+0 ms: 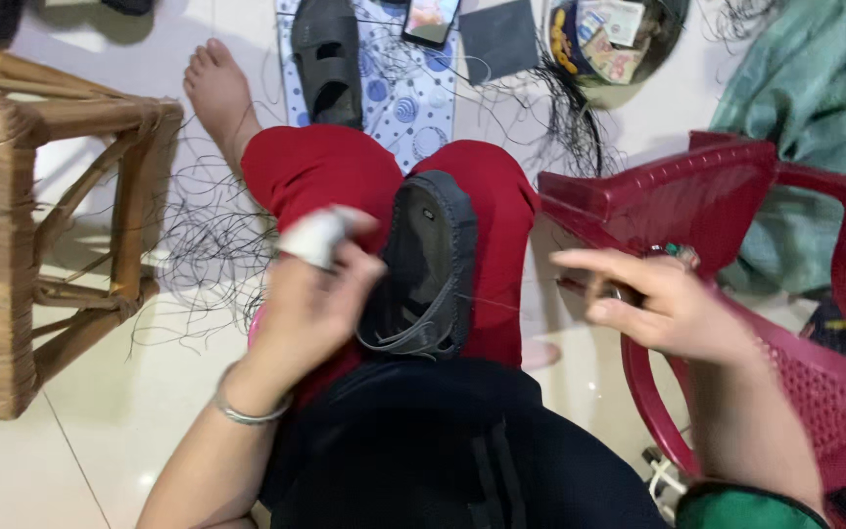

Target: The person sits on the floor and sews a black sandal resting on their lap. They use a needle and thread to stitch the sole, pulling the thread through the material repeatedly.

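A dark grey sandal point(430, 263) lies sole up on my lap, across red trousers point(317, 171). My left hand point(317, 299) grips its left edge; one finger is wrapped in white tape and a silver bangle circles the wrist. My right hand point(666, 306) is held out to the right, away from the sandal and over the seat of a red plastic chair point(727, 191). Its fingers pinch a small metal tool point(623, 292). A thin thread point(521, 306) runs from the sandal toward that hand.
A woven cane stool point(22, 245) stands at the left. Loose black thread point(210, 245) sprawls on the white tiles by my bare foot point(215, 93). Ahead lie a second sandal point(326, 61) on a dotted mat, a phone point(430, 18), a bowl point(673, 29) of small items and a green cloth point(807, 93).
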